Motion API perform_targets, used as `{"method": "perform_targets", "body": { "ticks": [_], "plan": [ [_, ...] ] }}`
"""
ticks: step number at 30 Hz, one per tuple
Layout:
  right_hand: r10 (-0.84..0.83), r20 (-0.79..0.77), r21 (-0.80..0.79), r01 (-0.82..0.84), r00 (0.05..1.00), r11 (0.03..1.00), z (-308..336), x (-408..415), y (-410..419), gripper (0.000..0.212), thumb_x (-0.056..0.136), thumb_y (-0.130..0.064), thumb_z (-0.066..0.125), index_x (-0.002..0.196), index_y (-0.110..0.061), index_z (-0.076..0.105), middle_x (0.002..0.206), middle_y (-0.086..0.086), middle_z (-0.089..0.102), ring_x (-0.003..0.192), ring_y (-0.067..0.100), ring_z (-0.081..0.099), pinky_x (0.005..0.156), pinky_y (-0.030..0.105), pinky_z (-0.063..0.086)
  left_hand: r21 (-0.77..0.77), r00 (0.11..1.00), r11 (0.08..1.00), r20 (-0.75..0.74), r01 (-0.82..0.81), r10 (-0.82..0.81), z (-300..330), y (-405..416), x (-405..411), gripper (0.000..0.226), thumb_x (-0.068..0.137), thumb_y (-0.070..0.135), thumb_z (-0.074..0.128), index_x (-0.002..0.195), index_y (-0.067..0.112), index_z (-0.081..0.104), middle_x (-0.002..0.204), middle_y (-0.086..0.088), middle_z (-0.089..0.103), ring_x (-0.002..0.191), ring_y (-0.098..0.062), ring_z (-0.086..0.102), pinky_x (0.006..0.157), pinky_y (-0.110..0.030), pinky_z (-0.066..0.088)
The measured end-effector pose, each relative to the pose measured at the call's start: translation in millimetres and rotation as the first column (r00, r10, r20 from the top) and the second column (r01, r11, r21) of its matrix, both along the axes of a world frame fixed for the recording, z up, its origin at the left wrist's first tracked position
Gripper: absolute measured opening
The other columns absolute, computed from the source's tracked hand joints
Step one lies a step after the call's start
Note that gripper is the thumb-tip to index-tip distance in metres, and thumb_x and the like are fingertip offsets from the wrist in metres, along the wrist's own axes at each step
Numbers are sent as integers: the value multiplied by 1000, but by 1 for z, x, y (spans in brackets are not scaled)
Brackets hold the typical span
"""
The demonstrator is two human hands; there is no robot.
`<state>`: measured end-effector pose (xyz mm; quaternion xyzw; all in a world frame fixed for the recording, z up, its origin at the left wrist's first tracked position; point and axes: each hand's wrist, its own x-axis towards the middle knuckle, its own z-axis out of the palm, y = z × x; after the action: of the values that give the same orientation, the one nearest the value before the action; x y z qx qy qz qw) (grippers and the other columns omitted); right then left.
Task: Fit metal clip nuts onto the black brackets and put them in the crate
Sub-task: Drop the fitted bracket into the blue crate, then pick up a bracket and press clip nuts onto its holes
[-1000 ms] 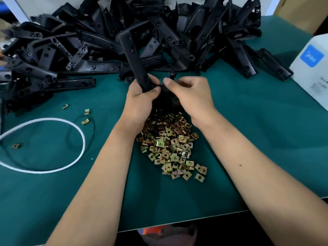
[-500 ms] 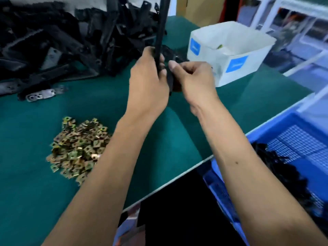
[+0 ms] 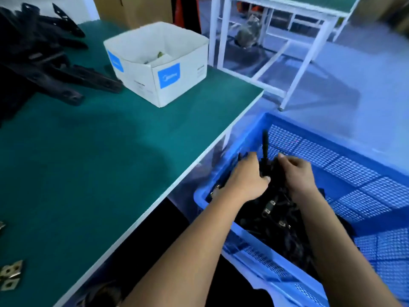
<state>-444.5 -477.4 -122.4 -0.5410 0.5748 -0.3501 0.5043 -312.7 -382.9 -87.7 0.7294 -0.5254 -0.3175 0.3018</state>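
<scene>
1. At the far left, the unfitted brackets lie in a heap on the green table; they overlap too much to count. At the near-left edge you can make out about three loose clip nuts, cut off by the frame.
2. One white cardboard box stands at the far side of the table, just right of the heap.
3. Your left hand is over the blue crate, fingers curled round the lower part of one black bracket that stands nearly upright.
4. Your right hand is just right of it, fingers curled toward the same bracket; blur hides whether it actually grips it, so I cannot tell.
5. Below your hands, the fitted brackets fill the near-left part of the one crate; at least four metal clips show among them.
6. Risks, as I judge them: let go while it stands upright and the bracket may topple against the crate wall or snag the pile, and a poorly seated clip nut could be knocked off. Lay it flat.
</scene>
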Motion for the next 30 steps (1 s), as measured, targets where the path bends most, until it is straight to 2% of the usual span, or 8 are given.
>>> {"method": "perform_targets", "body": {
  "ticks": [3, 6, 8, 11, 16, 21, 25, 30],
  "plan": [
    [-24, -496, -3, 26, 868, 1000, -37, -43, -13, 41, 97, -33, 69, 73, 0, 68, 59, 12, 61, 69, 26, 64, 54, 32, 40, 84, 994, 995, 96, 44, -52, -28, 0, -10, 55, 92, 23, 70, 135, 7, 41, 132, -18, 58, 124, -39, 57, 100, -45, 48],
    [38, -650, 111, 45, 759, 993, -49, -59, -20, 40, 95, -31, 72, 74, 2, 66, 67, 18, 64, 73, 34, 66, 63, 34, 45, 130, 984, 989, 154, 75, -95, -37, 3, -8, 59, 95, 23, 67, 143, 10, 35, 132, -15, 53, 121, -37, 57, 94, -45, 49],
    [-15, -668, 56, 71, 744, 996, -45, -53, -22, 32, 93, -28, 72, 79, 0, 67, 74, 18, 68, 82, 37, 68, 70, 37, 51, 79, 976, 994, 198, 76, -91, -32, 2, -6, 50, 95, 19, 65, 139, 13, 41, 128, -12, 53, 117, -35, 58, 93, -45, 51],
    [-146, -631, -185, 35, 762, 982, -19, -19, -13, 16, 92, -18, 67, 94, -5, 76, 92, 22, 75, 96, 39, 69, 78, 39, 52, -92, 961, 988, 261, 121, -93, -4, -3, -1, 42, 92, 4, 56, 133, 17, 56, 129, -6, 56, 116, -32, 59, 97, -48, 50],
    [-77, -566, -441, -223, 821, 869, 56, 64, 21, 15, 87, -22, 54, 82, -15, 66, 69, 12, 66, 65, 35, 51, 58, 36, 34, -432, 964, 901, 253, 35, 84, 70, -9, 26, 40, 83, -3, 50, 116, 14, 64, 119, -4, 65, 105, -30, 63, 90, -47, 51],
    [53, -605, -575, -481, 795, 662, 120, 157, 69, 13, 85, -16, 54, 77, -24, 48, 75, 15, 67, 65, 40, 52, 59, 37, 31, -650, 927, 739, 144, -174, 345, 120, 31, 100, 44, 72, -2, 44, 107, 14, 66, 106, 2, 68, 96, -17, 64, 85, -38, 53],
    [283, -586, -571, -635, 759, 520, 145, 247, 123, 18, 88, -17, 56, 73, -22, 46, 69, 11, 61, 64, 38, 44, 58, 37, 33, -694, 796, 586, 30, -418, 604, 129, 99, 175, 43, 69, -2, 43, 100, 15, 67, 99, 6, 70, 89, -14, 65, 86, -36, 52],
    [574, -629, -513, -835, 524, 200, 155, 345, 218, 14, 93, -22, 57, 93, -15, 69, 88, 16, 72, 85, 39, 67, 70, 43, 52, -703, 548, 372, -31, -606, 836, 120, 214, 256, 41, 66, -2, 41, 91, 13, 71, 90, 5, 72, 89, -15, 67, 88, -36, 53]
  ]
}}
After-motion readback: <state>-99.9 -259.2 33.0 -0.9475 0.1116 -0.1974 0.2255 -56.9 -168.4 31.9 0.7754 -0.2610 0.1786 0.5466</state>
